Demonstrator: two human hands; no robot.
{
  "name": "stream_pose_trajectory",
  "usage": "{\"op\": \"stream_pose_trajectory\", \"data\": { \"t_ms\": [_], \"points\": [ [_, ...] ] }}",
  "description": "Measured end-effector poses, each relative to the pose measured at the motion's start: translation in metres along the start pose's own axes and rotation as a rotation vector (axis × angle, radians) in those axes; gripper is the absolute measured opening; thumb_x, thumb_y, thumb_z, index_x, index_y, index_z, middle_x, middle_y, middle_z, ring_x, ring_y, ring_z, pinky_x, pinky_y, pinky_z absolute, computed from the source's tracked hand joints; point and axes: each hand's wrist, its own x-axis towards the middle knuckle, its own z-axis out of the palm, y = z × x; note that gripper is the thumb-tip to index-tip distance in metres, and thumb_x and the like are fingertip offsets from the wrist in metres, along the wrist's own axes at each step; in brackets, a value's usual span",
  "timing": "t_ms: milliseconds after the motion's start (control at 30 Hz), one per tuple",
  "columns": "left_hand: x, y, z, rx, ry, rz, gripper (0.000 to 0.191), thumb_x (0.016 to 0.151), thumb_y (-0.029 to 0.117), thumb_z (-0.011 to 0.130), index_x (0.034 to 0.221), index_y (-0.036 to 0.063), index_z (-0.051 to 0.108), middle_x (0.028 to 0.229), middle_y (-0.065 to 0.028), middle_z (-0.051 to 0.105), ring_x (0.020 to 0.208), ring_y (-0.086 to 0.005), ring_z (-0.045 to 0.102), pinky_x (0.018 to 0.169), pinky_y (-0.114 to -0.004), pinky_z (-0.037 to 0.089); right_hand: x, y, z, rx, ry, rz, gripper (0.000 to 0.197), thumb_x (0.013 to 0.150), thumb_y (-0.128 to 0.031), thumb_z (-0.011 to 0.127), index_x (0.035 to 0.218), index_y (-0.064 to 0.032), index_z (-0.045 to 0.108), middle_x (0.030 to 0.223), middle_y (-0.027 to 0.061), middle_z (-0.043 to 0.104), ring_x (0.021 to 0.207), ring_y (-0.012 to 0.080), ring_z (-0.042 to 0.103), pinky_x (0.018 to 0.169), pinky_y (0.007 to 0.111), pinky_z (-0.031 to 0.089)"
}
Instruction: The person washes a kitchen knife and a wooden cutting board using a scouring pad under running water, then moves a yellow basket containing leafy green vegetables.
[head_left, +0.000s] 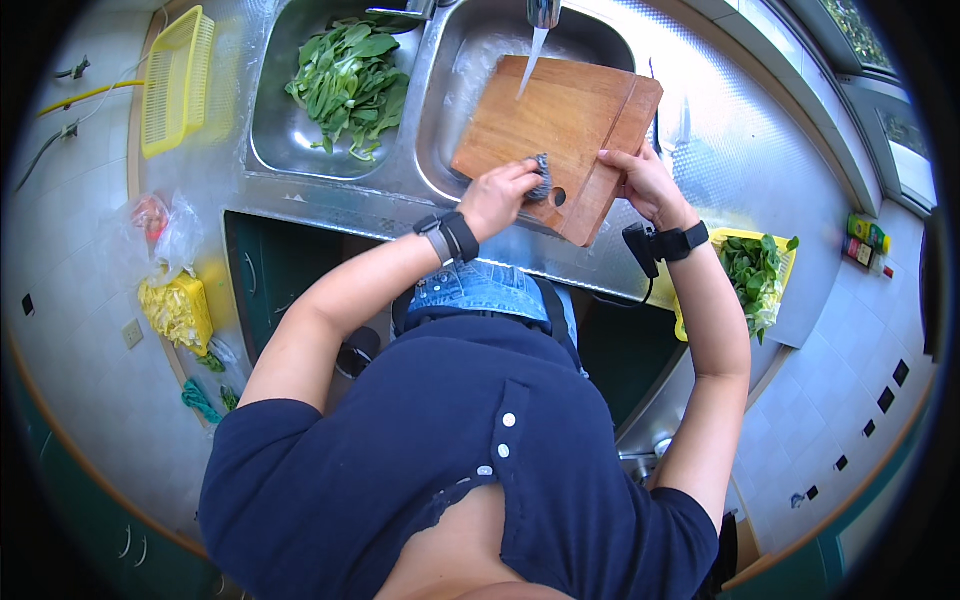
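A wooden cutting board (555, 112) with a round hole near one corner is tilted over the right sink basin (450, 82). Water from the faucet (544, 13) runs onto its upper face. My right hand (649, 184) grips the board's right edge strip, thumb on top and the fingers mostly hidden beneath. Pressed against the board close to the hole is a grey scouring pad (538, 180), held in the fingers of my left hand (499, 199).
Leafy greens (352, 82) lie in the left basin (262, 142). A yellow plastic basket (176, 82) stands at the counter's far left. Further yellow baskets hold pale leaves (172, 311) at left and greens (754, 277) beside my right forearm. A plastic bag (176, 232) sits left.
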Motion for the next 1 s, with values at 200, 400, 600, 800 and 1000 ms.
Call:
{"op": "stream_pose_trajectory", "data": {
  "t_ms": [200,400,600,800,1000],
  "points": [
    [0.019,-0.078,-0.011,0.244,-0.312,-0.348,0.025,0.071,0.001,0.058,0.093,0.0067,0.067,0.092,-0.0167,0.065,0.086,-0.0335,0.062,0.08,-0.04,0.05,-0.004,-0.007,0.003,-0.045,-0.028,-0.024,0.043,0.08,-0.004,0.063,0.118,-0.0046,0.043,0.104,0.0112,0.058,0.084,0.0213,0.063,0.064,0.038,0.057],
    [0.025,0.008,-0.026,-0.006,-0.354,-0.1,0.025,0.066,0.004,0.062,0.091,0.0057,0.068,0.093,-0.0144,0.065,0.09,-0.0325,0.061,0.08,-0.04,0.05,-0.001,-0.014,0.007,-0.13,0.025,-0.048,0.041,0.079,-0.007,0.064,0.115,-0.0055,0.045,0.098,0.0104,0.059,0.081,0.0211,0.063,0.062,0.038,0.056],
    [0.054,-0.06,0.006,0.191,-0.299,-0.302,0.017,0.072,0.004,0.057,0.085,0.0046,0.069,0.085,-0.0193,0.065,0.082,-0.0353,0.063,0.076,-0.043,0.051,-0.003,-0.007,-0.001,-0.084,0.025,-0.062,0.041,0.079,-0.007,0.064,0.114,-0.0042,0.045,0.097,0.0102,0.059,0.077,0.0215,0.063,0.062,0.036,0.056],
    [0.056,-0.075,0.021,0.12,-0.38,-0.362,0.017,0.07,0.011,0.063,0.082,0.0018,0.069,0.083,-0.021,0.065,0.081,-0.0355,0.064,0.076,-0.041,0.051,-0.019,-0.017,-0.002,-0.142,0.017,-0.107,0.04,0.077,-0.006,0.063,0.113,-0.0033,0.045,0.093,0.0086,0.059,0.069,0.0162,0.062,0.053,0.029,0.054],
    [0.062,-0.057,-0.026,0.126,-0.781,-0.348,0.032,0.064,0.03,0.068,0.083,0.0039,0.068,0.084,-0.0173,0.067,0.084,-0.0326,0.064,0.073,-0.04,0.051,-0.065,-0.029,-0.009,-0.135,0.125,-0.153,0.044,0.078,-0.006,0.062,0.117,-0.0024,0.042,0.093,0.0076,0.059,0.068,0.0142,0.062,0.05,0.025,0.052]
  ]
}}
